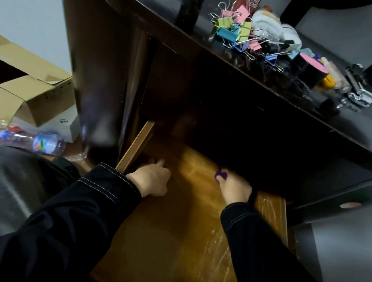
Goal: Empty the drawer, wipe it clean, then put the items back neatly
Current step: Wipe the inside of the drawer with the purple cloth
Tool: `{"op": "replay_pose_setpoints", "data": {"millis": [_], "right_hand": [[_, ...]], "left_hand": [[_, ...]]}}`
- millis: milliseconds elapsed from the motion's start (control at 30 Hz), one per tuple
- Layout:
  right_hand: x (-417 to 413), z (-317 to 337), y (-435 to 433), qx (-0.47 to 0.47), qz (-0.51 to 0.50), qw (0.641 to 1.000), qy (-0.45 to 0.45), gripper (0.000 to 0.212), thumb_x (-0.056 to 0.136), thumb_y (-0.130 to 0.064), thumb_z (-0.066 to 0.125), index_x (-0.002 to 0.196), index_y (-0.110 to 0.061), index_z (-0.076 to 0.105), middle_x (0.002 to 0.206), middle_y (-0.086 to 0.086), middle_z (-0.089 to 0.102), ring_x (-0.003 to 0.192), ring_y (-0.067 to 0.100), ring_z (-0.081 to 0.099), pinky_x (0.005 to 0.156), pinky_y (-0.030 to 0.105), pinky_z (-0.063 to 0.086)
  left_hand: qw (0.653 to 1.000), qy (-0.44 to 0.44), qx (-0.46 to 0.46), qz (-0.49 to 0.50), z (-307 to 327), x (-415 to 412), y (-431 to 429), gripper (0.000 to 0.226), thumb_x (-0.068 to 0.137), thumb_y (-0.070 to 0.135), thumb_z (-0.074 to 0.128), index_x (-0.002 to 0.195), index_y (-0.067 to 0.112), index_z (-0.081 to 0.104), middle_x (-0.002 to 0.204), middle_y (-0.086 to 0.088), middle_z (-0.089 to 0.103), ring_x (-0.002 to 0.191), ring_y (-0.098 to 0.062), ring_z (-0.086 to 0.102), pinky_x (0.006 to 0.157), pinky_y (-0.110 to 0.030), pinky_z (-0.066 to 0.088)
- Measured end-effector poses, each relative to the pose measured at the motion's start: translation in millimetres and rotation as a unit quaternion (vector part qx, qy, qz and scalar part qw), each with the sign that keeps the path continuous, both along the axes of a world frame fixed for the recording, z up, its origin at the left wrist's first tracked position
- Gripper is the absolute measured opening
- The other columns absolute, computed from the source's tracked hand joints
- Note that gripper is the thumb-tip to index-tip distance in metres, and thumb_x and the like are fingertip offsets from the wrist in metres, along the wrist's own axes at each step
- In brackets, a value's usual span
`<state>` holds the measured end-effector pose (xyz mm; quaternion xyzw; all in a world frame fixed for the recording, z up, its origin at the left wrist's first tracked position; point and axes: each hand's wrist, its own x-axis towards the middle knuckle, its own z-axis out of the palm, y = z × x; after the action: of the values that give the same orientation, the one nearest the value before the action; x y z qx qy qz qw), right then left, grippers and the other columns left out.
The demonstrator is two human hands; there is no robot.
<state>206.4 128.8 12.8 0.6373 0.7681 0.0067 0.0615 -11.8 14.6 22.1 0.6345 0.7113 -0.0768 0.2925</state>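
The wooden drawer [173, 225] is pulled out beneath the dark desk, and its bare bottom shows pale scratch marks. Both my hands reach toward its back. My right hand [234, 190] holds a small purple thing [220, 175] near the shadowed back edge. My left hand [152, 178] lies on the drawer bottom by the left wall, fingers pointing into the shadow, with nothing seen in it. On the desk top lie several coloured binder clips [235, 30], a white cloth [278, 29], a black tape roll [308, 68] and a metal stapler [358, 88].
The dark desk top [264, 80] overhangs the back of the drawer. An open cardboard box [20, 90] and a plastic bottle [38, 142] lie on the floor to the left. A red booklet [251, 0] stands behind the clips. My knee fills the lower left.
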Motion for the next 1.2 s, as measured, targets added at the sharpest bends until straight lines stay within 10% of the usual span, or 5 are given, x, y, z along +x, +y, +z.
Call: {"op": "replay_pose_setpoints", "data": {"millis": [533, 800, 1200], "right_hand": [[27, -2, -86, -0.003, 0.146, 0.988, -0.046, 0.034, 0.098, -0.040, 0.059, 0.130, -0.029, 0.061, 0.122, -0.003, 0.062, 0.095, 0.013, 0.067, 0.076, 0.025, 0.057], [-12, 1, 19, -0.046, 0.010, 0.997, -0.055, 0.043, 0.109, -0.036, 0.035, 0.140, -0.012, 0.054, 0.144, 0.012, 0.055, 0.134, 0.029, 0.049, 0.103, 0.034, 0.043], [28, 0, -97, -0.026, 0.224, 0.973, -0.038, 0.038, 0.100, -0.039, 0.057, 0.136, -0.029, 0.059, 0.127, -0.006, 0.060, 0.098, 0.011, 0.066, 0.079, 0.021, 0.057]], "left_hand": [[1.000, 0.006, -0.012, -0.014, 4, 1, -5, 0.060, 0.099, 0.017, 0.053, 0.155, 0.015, 0.030, 0.166, -0.015, 0.001, 0.146, -0.039, 0.029, 0.110, -0.044, 0.043], [1.000, -0.001, -0.009, -0.002, 3, 1, 0, 0.058, 0.100, 0.018, 0.052, 0.154, 0.014, 0.031, 0.165, -0.017, 0.001, 0.144, -0.038, 0.033, 0.109, -0.042, 0.044], [1.000, -0.012, -0.011, -0.009, 13, 0, -9, 0.052, 0.099, 0.012, 0.050, 0.149, 0.009, 0.039, 0.166, -0.017, 0.000, 0.142, -0.040, 0.036, 0.105, -0.040, 0.048]]}}
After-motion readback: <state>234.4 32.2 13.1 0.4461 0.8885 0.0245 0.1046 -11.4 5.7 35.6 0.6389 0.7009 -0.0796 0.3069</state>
